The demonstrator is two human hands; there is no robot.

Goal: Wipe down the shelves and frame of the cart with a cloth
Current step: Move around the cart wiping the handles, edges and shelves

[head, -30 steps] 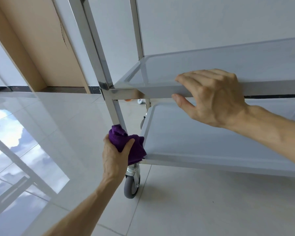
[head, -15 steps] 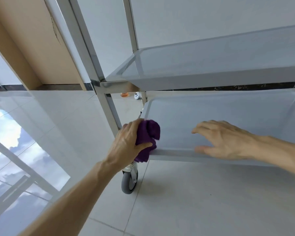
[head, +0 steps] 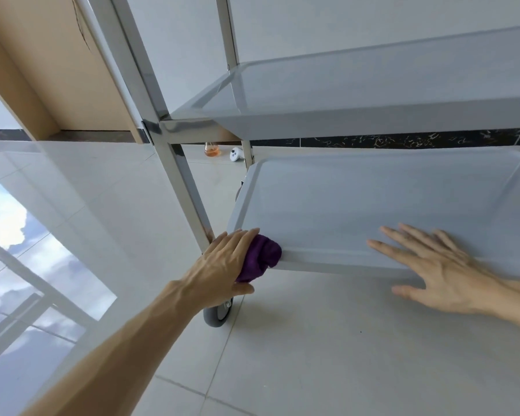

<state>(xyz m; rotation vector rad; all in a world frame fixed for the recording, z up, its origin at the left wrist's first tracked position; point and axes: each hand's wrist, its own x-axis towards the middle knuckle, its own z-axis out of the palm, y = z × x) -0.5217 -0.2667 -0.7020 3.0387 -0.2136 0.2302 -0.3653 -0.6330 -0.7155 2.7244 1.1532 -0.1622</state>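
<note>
A stainless steel cart fills the upper right, with a shiny front-left post, a middle shelf and a bottom shelf. My left hand grips a bunched purple cloth and presses it on the front-left corner of the bottom shelf, beside the post. My right hand lies flat with fingers spread on the front rim of the bottom shelf, further right. A grey caster wheel shows under my left hand.
Glossy white floor tiles lie around the cart, with bright window reflections at the left. A small flask of orange liquid and a white controller sit on the floor behind the cart. A brown panel stands at the back left.
My right hand left the middle shelf's edge and came down flat onto the bottom shelf's front rim. My left hand brought the cloth from the post onto the bottom shelf's corner.
</note>
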